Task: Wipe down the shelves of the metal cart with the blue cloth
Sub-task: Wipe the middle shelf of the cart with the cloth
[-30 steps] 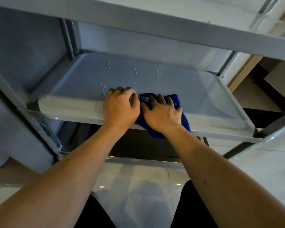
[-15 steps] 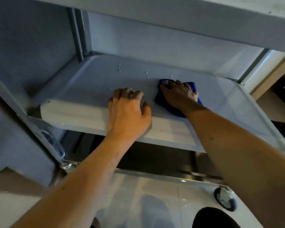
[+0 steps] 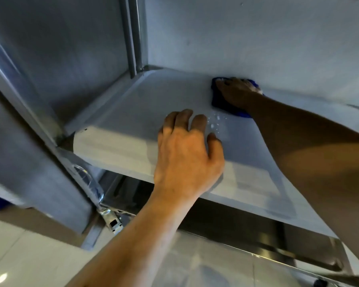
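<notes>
The middle shelf (image 3: 153, 100) of the metal cart fills the view, with a raised front lip. My right hand (image 3: 236, 93) reaches to the shelf's back edge and presses the blue cloth (image 3: 218, 102) flat under spread fingers; most of the cloth is hidden beneath the hand. My left hand (image 3: 187, 154) rests over the front lip, fingers curled down onto the shelf surface. A patch of water droplets (image 3: 216, 121) lies on the shelf between the two hands.
An upright cart post (image 3: 133, 36) stands at the shelf's back left corner, another post (image 3: 29, 112) at the front left. The upper shelf overhangs above. A lower shelf rim (image 3: 257, 241) shows below, over pale floor tiles (image 3: 29, 255). A caster (image 3: 319, 283) sits bottom right.
My right hand has pushed the blue cloth from the shelf's front edge across to its back edge. My left hand has stayed on the front lip. The view moved closer under the upper shelf.
</notes>
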Motion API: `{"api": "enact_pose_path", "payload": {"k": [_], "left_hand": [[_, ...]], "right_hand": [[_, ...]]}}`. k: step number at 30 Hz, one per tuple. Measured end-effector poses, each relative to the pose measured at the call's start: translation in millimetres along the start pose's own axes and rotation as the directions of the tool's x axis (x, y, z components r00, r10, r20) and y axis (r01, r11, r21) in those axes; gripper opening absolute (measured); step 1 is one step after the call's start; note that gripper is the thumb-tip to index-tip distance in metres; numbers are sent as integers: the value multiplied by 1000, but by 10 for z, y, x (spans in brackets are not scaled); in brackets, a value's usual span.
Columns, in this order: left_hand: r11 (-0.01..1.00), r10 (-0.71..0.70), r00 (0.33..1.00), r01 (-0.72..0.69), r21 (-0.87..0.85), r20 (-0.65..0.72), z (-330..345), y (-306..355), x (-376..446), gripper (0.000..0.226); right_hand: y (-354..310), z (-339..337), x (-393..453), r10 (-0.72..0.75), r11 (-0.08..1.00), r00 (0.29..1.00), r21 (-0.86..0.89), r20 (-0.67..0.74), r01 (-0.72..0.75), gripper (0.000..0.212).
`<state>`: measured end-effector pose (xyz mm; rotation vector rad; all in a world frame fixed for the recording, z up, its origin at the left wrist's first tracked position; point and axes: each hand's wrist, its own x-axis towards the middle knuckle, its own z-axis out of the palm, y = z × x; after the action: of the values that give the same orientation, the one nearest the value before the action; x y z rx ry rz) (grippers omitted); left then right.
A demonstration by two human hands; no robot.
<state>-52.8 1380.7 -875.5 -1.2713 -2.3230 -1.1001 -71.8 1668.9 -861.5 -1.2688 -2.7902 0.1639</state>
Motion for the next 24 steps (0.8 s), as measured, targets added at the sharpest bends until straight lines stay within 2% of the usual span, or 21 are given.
{"api": "enact_pose_path", "payload": {"k": [3, 9, 11, 15, 17, 21, 24], "left_hand": [[1000, -20, 1000, 20, -6, 6, -16, 12, -9, 49], [998, -14, 1000, 13, -63, -11, -66, 15, -11, 41], [992, -27, 997, 18, -124, -73, -86, 8, -43, 41], [969, -63, 981, 16, -245, -186, -168, 48, -85, 29], [955, -113, 969, 45, -294, -219, -280, -14, -73, 25], [980, -184, 951, 158, -124, -246, -640, -575, -29, 33], [974, -220, 953, 226, 3, -208, -857, -1009, -5, 36]], "right_hand": [[-146, 21, -122, -136, 991, 991, -9, 14, 136, 59], [-376, 77, -880, -355, 918, 931, -155, 88, 365, 54], [-421, 66, -1214, -366, 915, 926, -145, 95, 376, 55], [-533, -1, -1830, -334, 942, 937, 26, 105, 333, 55], [-558, -13, -2080, -339, 941, 935, 31, 105, 338, 54], [-715, 23, -2450, -274, 957, 956, 130, 103, 261, 63], [-1037, 94, -2558, -254, 963, 965, 106, 68, 246, 66]]}}
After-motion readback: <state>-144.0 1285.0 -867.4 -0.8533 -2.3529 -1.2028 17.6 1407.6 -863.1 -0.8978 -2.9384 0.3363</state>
